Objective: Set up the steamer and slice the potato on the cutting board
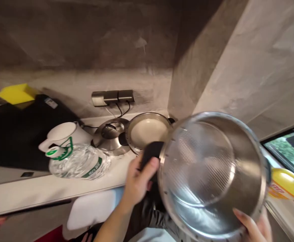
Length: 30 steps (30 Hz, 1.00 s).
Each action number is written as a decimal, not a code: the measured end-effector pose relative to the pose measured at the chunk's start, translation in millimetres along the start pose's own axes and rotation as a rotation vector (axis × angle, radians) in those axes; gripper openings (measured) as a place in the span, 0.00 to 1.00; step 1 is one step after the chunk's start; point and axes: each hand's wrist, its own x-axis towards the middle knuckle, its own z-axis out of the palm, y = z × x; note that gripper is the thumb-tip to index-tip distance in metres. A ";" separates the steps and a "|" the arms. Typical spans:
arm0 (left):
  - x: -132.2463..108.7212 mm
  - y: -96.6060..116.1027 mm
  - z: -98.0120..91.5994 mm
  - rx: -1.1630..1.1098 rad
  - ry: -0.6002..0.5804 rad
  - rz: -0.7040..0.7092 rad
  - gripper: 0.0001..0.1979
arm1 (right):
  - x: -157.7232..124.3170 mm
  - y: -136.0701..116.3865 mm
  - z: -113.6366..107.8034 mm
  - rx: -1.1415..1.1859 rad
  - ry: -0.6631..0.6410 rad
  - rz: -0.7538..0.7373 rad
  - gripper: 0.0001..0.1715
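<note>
I hold a steel pot (212,174) tilted toward me, above the table (36,191) edge. My left hand (139,181) is closed around its black handle (150,151); my right hand (254,227) grips the rim below. Behind it lie a lid (148,131), a kettle (66,134) and a water bottle (80,164).

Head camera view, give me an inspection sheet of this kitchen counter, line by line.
Surface: pale counter, partly covered.
Job's things: steel pot tilted, inside empty; lid lying on the counter.
Clutter: water bottle on its side, white kettle, yellow bottle.
Hands: left hand grips the pot's black handle; right hand supports its rim.
Cables: black cords run up to wall sockets.
Surroundings: grey wall, window at right.
</note>
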 end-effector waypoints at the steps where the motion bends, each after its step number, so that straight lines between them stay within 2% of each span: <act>1: 6.8 2.7 -26.1 -0.057 0.152 -0.026 0.16 | 8.6 -24.1 34.0 0.082 -0.050 -0.033 0.49; 3: 27.7 4.5 -67.1 -0.134 0.340 -0.026 0.18 | 34.4 -70.4 102.3 0.274 -0.213 -0.037 0.43; 4: 41.9 3.1 -81.8 -0.164 0.374 -0.005 0.19 | 51.0 -89.4 134.4 0.357 -0.277 -0.054 0.39; 6: 74.7 -4.8 -100.8 -0.209 0.371 0.020 0.20 | 87.8 -115.0 189.6 0.460 -0.372 -0.089 0.30; 8: 106.8 -19.6 -109.6 -0.246 0.324 0.007 0.21 | 121.5 -124.6 230.1 0.488 -0.469 -0.114 0.21; 11: 139.3 -46.6 -114.6 -0.255 0.297 -0.060 0.22 | 151.7 -122.2 264.3 0.450 -0.524 -0.084 0.17; 13: 148.3 -61.3 -118.0 -0.243 0.295 -0.092 0.22 | 157.7 -117.3 274.8 0.417 -0.529 -0.052 0.16; 16: 149.7 -72.9 -124.8 -0.226 0.288 -0.112 0.21 | 156.2 -110.6 281.4 0.418 -0.541 -0.036 0.16; 22: 145.2 -75.4 -128.4 -0.193 0.315 -0.114 0.21 | 152.9 -102.3 286.7 0.476 -0.564 -0.047 0.18; 25: 144.3 -74.5 -127.5 -0.130 0.353 -0.171 0.21 | 154.0 -99.0 290.4 0.499 -0.564 -0.001 0.23; 27: 144.6 -74.3 -130.3 -0.054 0.402 -0.226 0.21 | 156.9 -88.3 285.8 0.535 -0.560 0.030 0.24; 28: 145.4 -74.9 -133.1 -0.008 0.429 -0.248 0.21 | 159.1 -77.9 278.9 0.556 -0.520 0.042 0.25; 30: 148.9 -78.4 -140.3 0.087 0.451 -0.267 0.23 | 163.7 -45.3 253.0 0.528 -0.295 0.079 0.26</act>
